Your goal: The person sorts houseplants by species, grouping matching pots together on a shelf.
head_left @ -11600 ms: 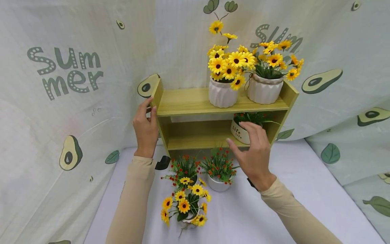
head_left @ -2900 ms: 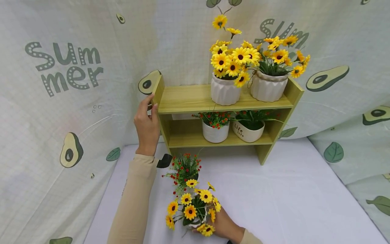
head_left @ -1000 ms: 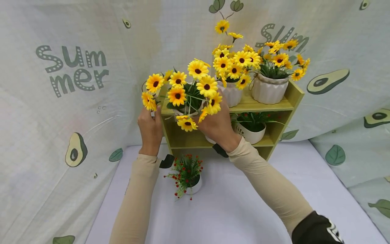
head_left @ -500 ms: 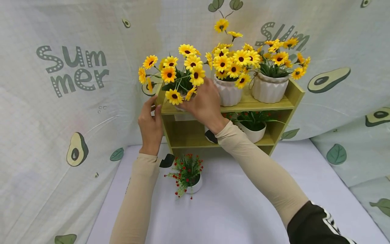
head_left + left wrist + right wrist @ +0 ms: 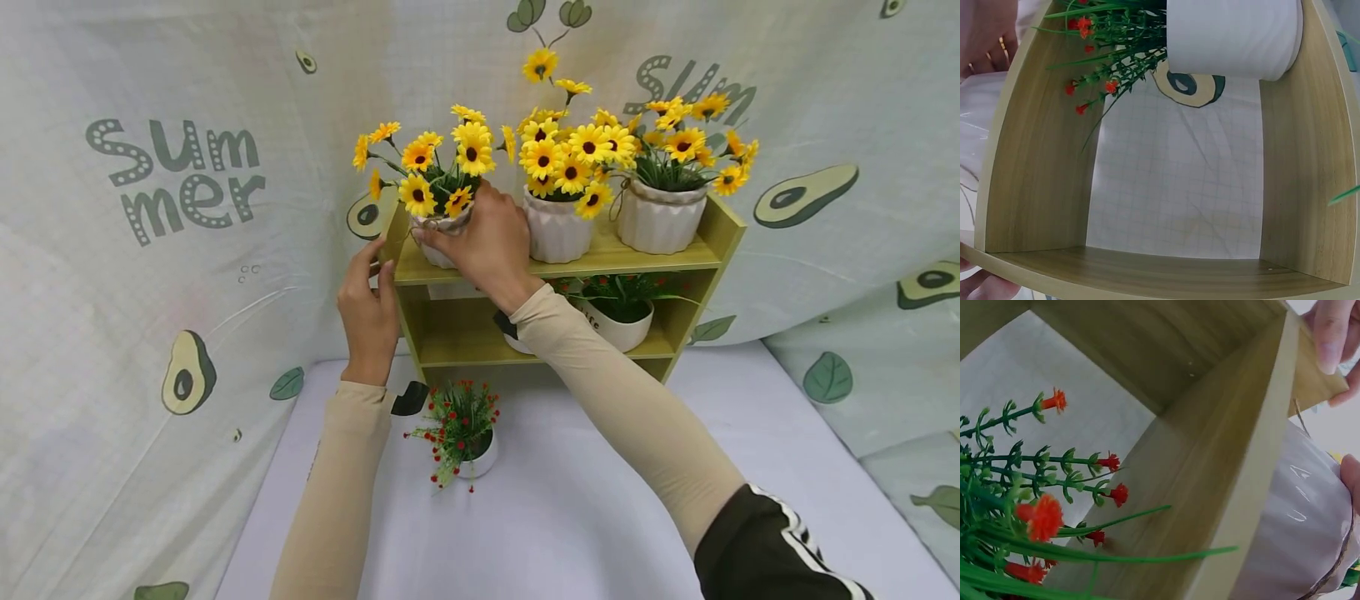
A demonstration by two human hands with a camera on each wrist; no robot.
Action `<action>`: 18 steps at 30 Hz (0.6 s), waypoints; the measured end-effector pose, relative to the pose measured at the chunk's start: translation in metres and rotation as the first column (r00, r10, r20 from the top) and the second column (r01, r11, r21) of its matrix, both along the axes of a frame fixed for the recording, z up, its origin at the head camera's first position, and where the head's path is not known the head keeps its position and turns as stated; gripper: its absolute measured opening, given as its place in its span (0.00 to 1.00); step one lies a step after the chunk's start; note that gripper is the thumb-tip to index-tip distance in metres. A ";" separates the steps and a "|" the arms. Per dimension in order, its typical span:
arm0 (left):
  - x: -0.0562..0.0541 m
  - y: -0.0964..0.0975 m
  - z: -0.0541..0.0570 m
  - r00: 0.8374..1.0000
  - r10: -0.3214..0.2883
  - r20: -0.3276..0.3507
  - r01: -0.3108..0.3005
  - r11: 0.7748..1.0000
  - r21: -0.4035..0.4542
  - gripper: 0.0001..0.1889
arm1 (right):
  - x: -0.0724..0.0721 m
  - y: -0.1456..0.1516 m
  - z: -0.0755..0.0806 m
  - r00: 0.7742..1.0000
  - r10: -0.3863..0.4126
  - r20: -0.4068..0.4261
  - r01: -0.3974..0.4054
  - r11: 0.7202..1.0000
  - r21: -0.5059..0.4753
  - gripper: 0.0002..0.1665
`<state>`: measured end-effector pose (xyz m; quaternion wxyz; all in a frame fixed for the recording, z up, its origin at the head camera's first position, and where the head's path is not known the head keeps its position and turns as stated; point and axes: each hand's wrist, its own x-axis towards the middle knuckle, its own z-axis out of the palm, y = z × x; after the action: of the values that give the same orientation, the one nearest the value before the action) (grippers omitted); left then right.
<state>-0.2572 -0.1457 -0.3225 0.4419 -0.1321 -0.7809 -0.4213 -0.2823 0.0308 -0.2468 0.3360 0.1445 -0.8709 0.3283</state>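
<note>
My right hand (image 5: 491, 242) grips a potted sunflower plant, its white pot (image 5: 432, 255) at the left end of the top tier of a wooden shelf (image 5: 457, 329). In the right wrist view that white ridged pot (image 5: 1300, 512) overlaps the shelf's front edge, a cord round its rim. My left hand (image 5: 367, 308) pinches the shelf's left side panel; its fingers (image 5: 1332, 337) show there at the panel's corner. Just right of my right hand stands a second sunflower pot (image 5: 558, 229), and beyond it a third (image 5: 660, 217).
On the lower tier are a "Life" planter (image 5: 630, 329) and a white pot (image 5: 1235, 37) with red flowers, mostly hidden by my right arm in the head view. Another red-flowered plant (image 5: 461, 421) stands on the white-covered table (image 5: 570, 500). A printed cloth (image 5: 300, 167) hangs behind.
A red-flowered pot went from the table to the lower tier. My right hand then lifted the sunflower pot from the table to the top tier's left end. My left hand stayed at the panel.
</note>
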 end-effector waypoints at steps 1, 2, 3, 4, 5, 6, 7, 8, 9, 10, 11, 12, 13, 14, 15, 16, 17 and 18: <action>0.000 0.000 0.000 1.000 -0.001 -0.002 0.001 1.000 -0.003 0.18 | -0.001 0.000 0.000 1.000 -0.011 0.012 0.011 1.000 0.000 0.45; 0.000 0.000 0.000 1.000 -0.001 -0.004 0.001 1.000 -0.007 0.18 | -0.001 -0.001 0.000 0.999 -0.022 0.028 0.022 1.000 0.000 0.44; 0.000 0.000 -0.001 1.000 0.000 -0.005 0.000 1.000 -0.009 0.18 | -0.002 -0.001 0.000 0.999 -0.034 0.042 0.034 0.999 0.002 0.43; 0.000 0.000 -0.001 1.000 0.000 -0.005 0.000 1.000 -0.008 0.18 | -0.002 -0.001 0.001 0.997 -0.051 0.059 0.050 0.999 0.011 0.43; 0.000 0.000 -0.001 1.000 -0.001 -0.004 0.001 1.000 -0.006 0.18 | -0.002 -0.002 0.001 0.995 -0.066 0.076 0.065 0.998 0.020 0.43; 0.000 0.001 -0.001 1.000 -0.001 -0.002 0.001 1.000 -0.003 0.18 | -0.003 -0.002 0.002 0.993 -0.080 0.090 0.078 0.997 0.030 0.44; 0.000 0.001 -0.001 1.000 -0.002 0.000 0.002 1.000 0.001 0.18 | -0.003 -0.002 0.002 0.990 -0.094 0.106 0.090 0.995 0.043 0.44; 0.000 0.001 -0.001 1.000 -0.001 0.001 0.001 1.000 0.002 0.18 | -0.003 -0.002 0.002 0.987 -0.107 0.119 0.101 0.993 0.055 0.44; 0.000 0.001 -0.001 1.000 -0.002 0.003 0.002 1.000 0.007 0.18 | -0.004 -0.003 0.003 0.985 -0.117 0.126 0.110 0.992 0.066 0.45; 0.000 0.001 -0.001 1.000 -0.002 0.004 0.002 1.000 0.008 0.18 | -0.004 -0.003 0.003 0.983 -0.127 0.134 0.118 0.990 0.079 0.47; 0.000 0.001 -0.001 1.000 -0.001 0.004 0.001 1.000 0.009 0.18 | -0.004 -0.003 0.003 0.981 -0.133 0.139 0.121 0.988 0.090 0.48; 0.000 0.001 -0.001 1.000 0.001 0.004 -0.001 1.000 0.007 0.18 | -0.004 -0.003 0.003 0.981 -0.136 0.141 0.123 0.987 0.100 0.48; 0.000 0.001 -0.001 1.000 0.001 0.004 -0.001 1.000 0.009 0.18 | -0.004 -0.003 0.003 0.980 -0.138 0.142 0.123 0.986 0.111 0.49; 0.000 0.001 -0.001 1.000 0.001 0.003 -0.001 1.000 0.007 0.18 | -0.003 -0.003 0.003 0.980 -0.139 0.143 0.122 0.985 0.121 0.50; 0.000 0.001 -0.001 1.000 0.001 0.004 -0.001 1.000 0.010 0.18 | -0.002 -0.004 0.003 0.980 -0.139 0.142 0.120 0.984 0.132 0.51; 0.000 0.001 -0.001 1.000 0.000 0.003 0.000 1.000 0.009 0.18 | -0.001 -0.003 0.003 0.980 -0.141 0.141 0.121 0.982 0.144 0.53; 0.000 0.001 -0.001 1.000 -0.001 0.004 0.001 1.000 0.011 0.18 | 0.001 -0.003 0.003 0.980 -0.145 0.137 0.123 0.980 0.158 0.55; 0.001 0.002 -0.001 1.000 -0.003 0.004 0.003 1.000 0.014 0.18 | 0.004 -0.002 0.002 0.981 -0.147 0.130 0.124 0.977 0.174 0.56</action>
<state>-0.2565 -0.1441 -0.3234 0.4406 -0.1293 -0.7786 -0.4277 -0.2788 0.0284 -0.2450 0.2816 0.0883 -0.9246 0.2409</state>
